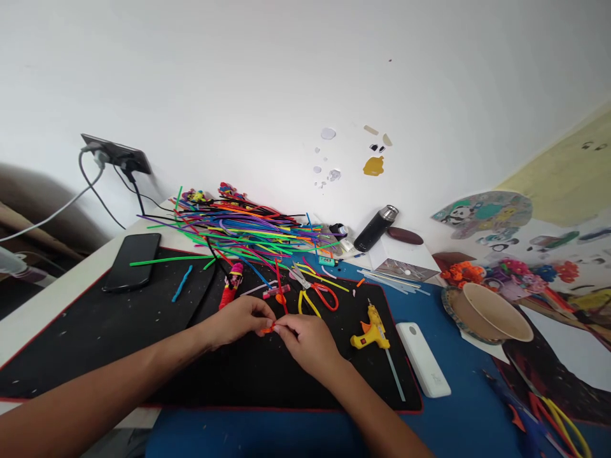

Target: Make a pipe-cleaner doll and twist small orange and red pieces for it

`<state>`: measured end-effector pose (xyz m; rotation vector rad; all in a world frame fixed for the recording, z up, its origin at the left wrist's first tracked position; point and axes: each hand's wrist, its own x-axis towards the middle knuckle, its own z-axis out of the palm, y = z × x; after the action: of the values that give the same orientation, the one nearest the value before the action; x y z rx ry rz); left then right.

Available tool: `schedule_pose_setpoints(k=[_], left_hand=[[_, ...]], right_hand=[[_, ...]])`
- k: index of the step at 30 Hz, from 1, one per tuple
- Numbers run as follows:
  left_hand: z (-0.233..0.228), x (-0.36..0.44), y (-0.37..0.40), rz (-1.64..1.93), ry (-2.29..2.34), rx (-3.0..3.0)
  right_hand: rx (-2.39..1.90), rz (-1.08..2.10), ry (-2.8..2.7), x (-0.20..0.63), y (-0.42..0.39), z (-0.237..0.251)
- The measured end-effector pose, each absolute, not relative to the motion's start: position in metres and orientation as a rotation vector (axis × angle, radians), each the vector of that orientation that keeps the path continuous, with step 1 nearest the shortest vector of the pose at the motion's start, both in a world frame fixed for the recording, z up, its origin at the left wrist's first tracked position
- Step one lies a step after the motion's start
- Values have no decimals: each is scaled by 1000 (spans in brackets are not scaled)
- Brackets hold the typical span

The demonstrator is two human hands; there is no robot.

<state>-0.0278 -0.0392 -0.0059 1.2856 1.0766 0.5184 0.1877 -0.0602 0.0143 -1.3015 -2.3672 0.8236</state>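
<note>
My left hand (238, 320) and my right hand (308, 340) meet over the black mat (95, 331), both pinching a small orange piece (268, 329) between their fingertips. A red stick (280, 289) rises from the fingers toward the heap of coloured sticks (238, 230) at the back. Just behind my hands lie a small red and pink figure (231, 286), a pink piece (275, 292), and scissors with yellow and red handles (317, 296).
A yellow glue gun (370, 332) and a white box (424, 358) lie to the right. A black phone (133, 259) is at left, a dark bottle (375, 229) at the back, a paper bowl (491, 312) at far right. A loose blue stick (182, 284) lies on the mat.
</note>
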Motion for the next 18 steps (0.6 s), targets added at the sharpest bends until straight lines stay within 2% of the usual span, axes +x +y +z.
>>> schedule_pose_setpoints(k=[18], left_hand=[[4, -22, -44, 582, 1146, 1188]], right_hand=[[-1333, 815, -2314, 186, -68, 13]])
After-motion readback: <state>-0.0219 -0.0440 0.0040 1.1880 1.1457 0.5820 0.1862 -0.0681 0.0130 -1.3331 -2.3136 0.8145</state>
